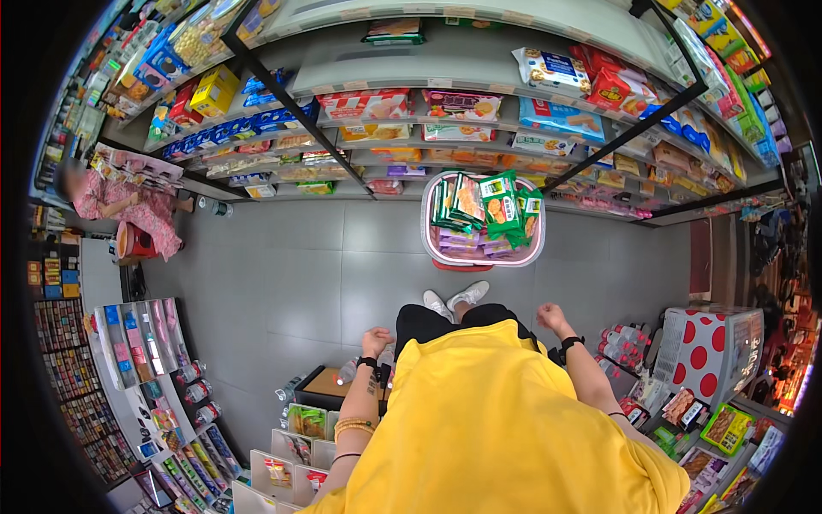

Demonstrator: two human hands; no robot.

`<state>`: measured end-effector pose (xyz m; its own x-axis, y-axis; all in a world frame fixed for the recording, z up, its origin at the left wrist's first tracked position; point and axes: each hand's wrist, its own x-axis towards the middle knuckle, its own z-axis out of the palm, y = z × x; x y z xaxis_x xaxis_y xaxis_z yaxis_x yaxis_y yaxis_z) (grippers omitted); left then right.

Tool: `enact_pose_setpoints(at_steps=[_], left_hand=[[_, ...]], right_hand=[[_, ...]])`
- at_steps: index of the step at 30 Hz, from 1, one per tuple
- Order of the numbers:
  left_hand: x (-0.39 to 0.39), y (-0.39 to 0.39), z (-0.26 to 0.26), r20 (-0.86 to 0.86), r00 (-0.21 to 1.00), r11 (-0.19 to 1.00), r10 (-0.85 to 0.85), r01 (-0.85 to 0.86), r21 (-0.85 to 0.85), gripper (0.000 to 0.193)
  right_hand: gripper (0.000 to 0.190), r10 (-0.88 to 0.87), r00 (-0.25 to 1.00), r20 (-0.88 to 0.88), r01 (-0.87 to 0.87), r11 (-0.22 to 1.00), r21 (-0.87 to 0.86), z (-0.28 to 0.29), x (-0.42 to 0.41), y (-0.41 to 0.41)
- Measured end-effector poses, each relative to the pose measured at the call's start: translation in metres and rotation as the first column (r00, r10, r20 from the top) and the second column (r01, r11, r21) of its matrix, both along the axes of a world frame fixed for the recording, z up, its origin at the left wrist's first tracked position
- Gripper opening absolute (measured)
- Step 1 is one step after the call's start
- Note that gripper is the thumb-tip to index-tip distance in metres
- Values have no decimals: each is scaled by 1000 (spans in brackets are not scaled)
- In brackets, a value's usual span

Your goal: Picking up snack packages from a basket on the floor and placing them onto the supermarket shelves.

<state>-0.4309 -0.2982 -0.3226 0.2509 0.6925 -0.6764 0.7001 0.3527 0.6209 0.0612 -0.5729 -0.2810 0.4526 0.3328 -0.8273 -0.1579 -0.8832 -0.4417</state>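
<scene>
My left hand [376,342] is held low beside my body, its fingers loosely curled with nothing seen in them. On the other side, my right hand [552,318] hangs in the air, fingers curled; whether it is fully closed cannot be told. In front of my feet stands a pink and white plastic basket [426,239]. Green snack packets [503,207] and purple packets [457,240] fill it, touching neither hand. Beyond the basket rise shelves [379,61] with packaged biscuits, among them a blue and white biscuit pack [553,69].
A person [138,202] in a pink patterned garment sits at the left near the shelves. Compartment bins [276,472] are at my lower left. A polka-dot box [697,353] and bottle packs [623,344] stand to the right. Grey floor tiles [302,270] lie between.
</scene>
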Motion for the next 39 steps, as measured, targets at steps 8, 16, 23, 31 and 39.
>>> enact_pose_setpoints(at_steps=[8, 16, 23, 31, 39], left_hand=[[17, 18, 12, -97, 982, 966, 160, -176, -190, 20], [67, 48, 49, -10, 979, 974, 204, -204, -101, 19], [69, 41, 53, 0, 986, 985, 166, -166, 44, 19], [43, 30, 45, -181, 968, 978, 172, -190, -87, 21], [41, 95, 39, -234, 970, 983, 65, -103, -153, 23]], right_hand=[[16, -85, 996, -24, 88, 953, 289, -1, 32, 59], [30, -77, 951, 298, -126, 787, 603, 5, 81, 149], [46, 69, 941, 330, -225, 858, 462, 48, 131, 235], [77, 258, 848, 463, -382, 903, 197, 39, 93, 257], [66, 42, 712, 701, -207, 966, 153, -8, 69, 259]])
